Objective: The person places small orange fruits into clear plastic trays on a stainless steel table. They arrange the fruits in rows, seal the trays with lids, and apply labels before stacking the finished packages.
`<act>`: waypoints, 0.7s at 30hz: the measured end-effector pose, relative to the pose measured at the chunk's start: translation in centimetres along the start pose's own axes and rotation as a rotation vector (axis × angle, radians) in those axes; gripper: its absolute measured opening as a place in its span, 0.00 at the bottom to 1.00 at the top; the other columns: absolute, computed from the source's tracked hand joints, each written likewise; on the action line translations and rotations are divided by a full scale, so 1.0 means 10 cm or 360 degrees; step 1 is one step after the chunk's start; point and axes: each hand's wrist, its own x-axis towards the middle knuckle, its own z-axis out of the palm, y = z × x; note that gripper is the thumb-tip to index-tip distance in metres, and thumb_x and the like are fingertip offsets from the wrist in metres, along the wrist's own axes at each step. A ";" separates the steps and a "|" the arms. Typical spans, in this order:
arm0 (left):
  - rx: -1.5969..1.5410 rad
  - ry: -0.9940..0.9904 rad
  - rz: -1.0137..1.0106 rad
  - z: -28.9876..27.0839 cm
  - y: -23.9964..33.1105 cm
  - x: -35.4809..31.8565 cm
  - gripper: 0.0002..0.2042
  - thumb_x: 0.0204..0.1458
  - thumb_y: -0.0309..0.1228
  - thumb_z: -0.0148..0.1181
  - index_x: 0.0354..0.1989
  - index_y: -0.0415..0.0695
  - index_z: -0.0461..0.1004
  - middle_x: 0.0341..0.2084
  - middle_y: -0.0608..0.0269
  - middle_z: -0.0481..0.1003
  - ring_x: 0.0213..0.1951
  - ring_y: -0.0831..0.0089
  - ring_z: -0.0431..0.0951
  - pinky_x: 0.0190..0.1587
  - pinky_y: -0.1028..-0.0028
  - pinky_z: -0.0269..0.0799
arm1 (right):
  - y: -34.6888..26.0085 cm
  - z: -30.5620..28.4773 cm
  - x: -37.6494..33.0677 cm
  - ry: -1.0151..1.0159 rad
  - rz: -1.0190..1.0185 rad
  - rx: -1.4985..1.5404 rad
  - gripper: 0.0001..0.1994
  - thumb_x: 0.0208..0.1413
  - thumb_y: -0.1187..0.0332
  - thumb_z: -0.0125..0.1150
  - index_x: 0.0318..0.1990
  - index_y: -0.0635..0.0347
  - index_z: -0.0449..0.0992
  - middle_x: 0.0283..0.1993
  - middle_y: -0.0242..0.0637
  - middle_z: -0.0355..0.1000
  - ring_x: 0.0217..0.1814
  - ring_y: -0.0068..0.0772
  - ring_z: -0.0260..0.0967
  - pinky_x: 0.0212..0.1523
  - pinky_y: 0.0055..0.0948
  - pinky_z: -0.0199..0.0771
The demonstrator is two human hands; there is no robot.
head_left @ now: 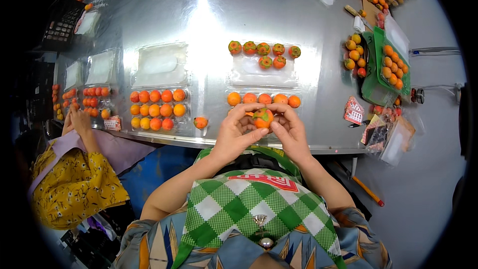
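Near the table's front edge, my left hand (236, 130) and my right hand (291, 132) hold one orange persimmon (263, 118) between their fingertips. Its green leafy cap faces up. Just beyond my fingers, a clear plastic tray (298, 91) carries a row of persimmons (281, 99); my hands hide its nearer part. Farther back lies an open clear pack (241, 75) with a white liner, and several persimmons (263, 48) sit along its far side, green caps up. A single persimmon (200, 122) rests on the metal to the left of my left hand.
A tray (187, 119) filled with persimmon rows and a lined pack (162, 65) lie to the left. A co-worker's hands (77, 118) are at further trays. At right stand a green crate (374, 82) of fruit, loose persimmons (354, 52), and a printed card (354, 110).
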 end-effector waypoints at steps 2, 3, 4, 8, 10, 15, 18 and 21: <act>-0.0119 -0.0043 -0.0068 0.01 0.08 -0.03 0.25 0.48 0.18 0.58 0.56 0.40 0.62 0.51 0.61 0.61 0.51 0.72 0.69 0.49 0.74 0.70 | -0.06 0.00 0.03 -0.0024 0.0107 0.0058 0.14 0.59 0.69 0.49 0.52 0.63 0.65 0.40 0.33 0.68 0.38 0.18 0.65 0.37 0.20 0.69; -0.0117 -0.0040 -0.0070 0.01 0.12 -0.04 0.26 0.47 0.18 0.58 0.57 0.39 0.61 0.50 0.60 0.62 0.51 0.71 0.69 0.50 0.73 0.69 | -0.06 -0.02 0.04 -0.0041 0.0160 0.0089 0.14 0.59 0.69 0.49 0.51 0.63 0.66 0.40 0.33 0.68 0.38 0.18 0.65 0.37 0.20 0.69; -0.0115 -0.0038 -0.0072 0.02 0.15 -0.05 0.26 0.47 0.18 0.59 0.57 0.39 0.60 0.50 0.59 0.63 0.51 0.71 0.69 0.52 0.72 0.68 | -0.06 -0.03 0.04 -0.0058 0.0213 0.0121 0.13 0.59 0.69 0.49 0.50 0.63 0.68 0.39 0.33 0.69 0.39 0.18 0.65 0.37 0.20 0.69; -0.0115 -0.0046 -0.0030 -0.02 0.08 -0.07 0.26 0.45 0.18 0.61 0.55 0.38 0.59 0.49 0.58 0.65 0.50 0.69 0.71 0.53 0.71 0.68 | -0.09 -0.05 0.06 -0.0058 0.0292 0.0084 0.11 0.60 0.70 0.49 0.47 0.64 0.70 0.38 0.33 0.70 0.40 0.19 0.65 0.40 0.21 0.68; -0.0209 -0.0020 -0.0077 0.00 0.10 -0.07 0.26 0.44 0.18 0.62 0.53 0.39 0.60 0.47 0.58 0.65 0.49 0.69 0.71 0.52 0.71 0.69 | -0.06 -0.01 0.07 -0.0029 0.0192 -0.0003 0.11 0.60 0.70 0.49 0.47 0.64 0.70 0.39 0.33 0.70 0.41 0.20 0.66 0.42 0.22 0.68; -0.0232 0.0050 0.0011 0.00 0.09 -0.06 0.25 0.42 0.18 0.64 0.49 0.39 0.60 0.45 0.59 0.65 0.48 0.70 0.71 0.51 0.71 0.69 | -0.13 0.04 0.06 -0.0074 0.0131 -0.0034 0.11 0.59 0.73 0.47 0.48 0.64 0.70 0.42 0.33 0.70 0.44 0.22 0.66 0.45 0.23 0.66; -0.0089 0.0078 0.0099 0.00 0.09 -0.07 0.25 0.42 0.18 0.64 0.49 0.40 0.60 0.45 0.59 0.64 0.49 0.70 0.70 0.50 0.71 0.70 | -0.16 0.06 0.05 -0.0092 0.0014 -0.0165 0.13 0.56 0.74 0.49 0.48 0.64 0.70 0.44 0.35 0.69 0.44 0.23 0.67 0.44 0.23 0.66; -0.0067 0.0080 0.0170 0.02 0.08 -0.07 0.26 0.41 0.18 0.64 0.49 0.40 0.59 0.45 0.59 0.64 0.49 0.70 0.70 0.50 0.71 0.70 | -0.17 0.05 0.05 -0.0105 -0.0103 -0.0355 0.15 0.52 0.74 0.53 0.48 0.63 0.70 0.44 0.36 0.68 0.44 0.25 0.67 0.42 0.24 0.67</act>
